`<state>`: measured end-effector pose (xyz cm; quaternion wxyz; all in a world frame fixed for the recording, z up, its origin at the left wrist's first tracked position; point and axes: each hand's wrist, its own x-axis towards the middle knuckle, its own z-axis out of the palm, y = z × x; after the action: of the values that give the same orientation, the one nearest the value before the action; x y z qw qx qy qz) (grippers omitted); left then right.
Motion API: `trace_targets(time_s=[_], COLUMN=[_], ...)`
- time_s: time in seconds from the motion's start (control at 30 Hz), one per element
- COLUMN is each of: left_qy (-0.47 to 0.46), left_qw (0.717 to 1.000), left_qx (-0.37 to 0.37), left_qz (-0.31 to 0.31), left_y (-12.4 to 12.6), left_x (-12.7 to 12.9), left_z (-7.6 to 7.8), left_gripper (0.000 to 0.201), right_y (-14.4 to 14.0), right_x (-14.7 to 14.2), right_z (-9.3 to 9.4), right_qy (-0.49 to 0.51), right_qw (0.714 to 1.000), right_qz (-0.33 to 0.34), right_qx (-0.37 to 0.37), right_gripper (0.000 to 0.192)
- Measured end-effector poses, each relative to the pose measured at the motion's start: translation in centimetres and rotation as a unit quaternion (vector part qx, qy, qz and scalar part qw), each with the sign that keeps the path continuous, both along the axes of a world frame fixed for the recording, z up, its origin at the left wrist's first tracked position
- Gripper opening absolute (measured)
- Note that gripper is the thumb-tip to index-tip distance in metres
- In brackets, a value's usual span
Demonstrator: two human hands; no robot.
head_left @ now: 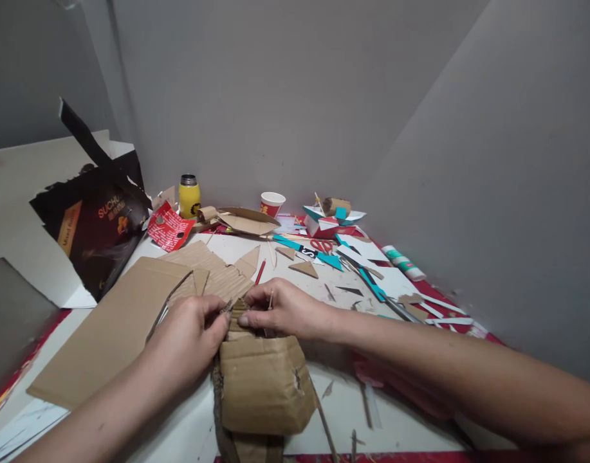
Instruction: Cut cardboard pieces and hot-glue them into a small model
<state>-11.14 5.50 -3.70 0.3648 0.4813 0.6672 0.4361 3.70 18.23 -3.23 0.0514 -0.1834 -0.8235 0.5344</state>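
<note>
A folded, creased piece of brown cardboard (pixel 266 379) stands near the front edge of the white table. My left hand (pixel 193 331) pinches the left side of its narrow upper end, thumb and fingers together. On the opposite side, my right hand (pixel 285 312) closes its thumb and fingers on the same narrow part. A thin pale stick shows beside my right fingers. Behind my hands lie a ribbed cardboard sheet (pixel 202 260) and a red pencil (pixel 260 272). A flat cardboard sheet (pixel 106 328) rests left of my left hand.
A torn dark box (pixel 101 225) leans at the left. Along the back stand a yellow bottle (pixel 189 197), a paper cup (pixel 272 204) and a small paper boat (pixel 331 222). Red-handled scissors (pixel 322 246), a glue bottle (pixel 403 262) and several cardboard scraps lie to the right.
</note>
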Motion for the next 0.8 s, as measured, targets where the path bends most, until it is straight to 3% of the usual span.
trace_targets(time_s=[0.1, 0.17, 0.37, 0.53, 0.67, 0.8], left_qy=[0.086, 0.075, -0.149, -0.265, -0.403, -0.504], left_qw=[0.995, 0.996, 0.982, 0.958, 0.910, 0.856], left_qx=[0.033, 0.030, -0.054, -0.103, -0.098, -0.120], left_qz=[-0.033, -0.049, -0.100, -0.040, 0.004, 0.010], left_y=[-0.2, -0.1, 0.3, 0.4, 0.3, 0.1], left_x=[0.4, 0.5, 0.3, 0.7, 1.6, 2.1], left_z=[0.2, 0.4, 0.1, -0.4, 0.0, 0.3], left_gripper=[0.021, 0.020, 0.016, 0.019, 0.009, 0.021], right_y=[-0.4, -0.6, -0.7, -0.1, 0.2, 0.4], right_x=[0.2, 0.3, 0.4, 0.2, 0.2, 0.2], right_z=[0.4, 0.6, 0.6, -0.1, -0.4, -0.4], right_qy=[0.003, 0.004, 0.015, 0.017, 0.053, 0.074], right_qw=[1.000, 1.000, 0.999, 0.997, 0.992, 0.991], right_qz=[-0.004, -0.016, -0.033, -0.024, -0.030, -0.037], right_qx=[-0.015, -0.003, 0.006, -0.078, -0.108, -0.104], right_gripper=[0.021, 0.018, 0.009, 0.022, 0.030, 0.026])
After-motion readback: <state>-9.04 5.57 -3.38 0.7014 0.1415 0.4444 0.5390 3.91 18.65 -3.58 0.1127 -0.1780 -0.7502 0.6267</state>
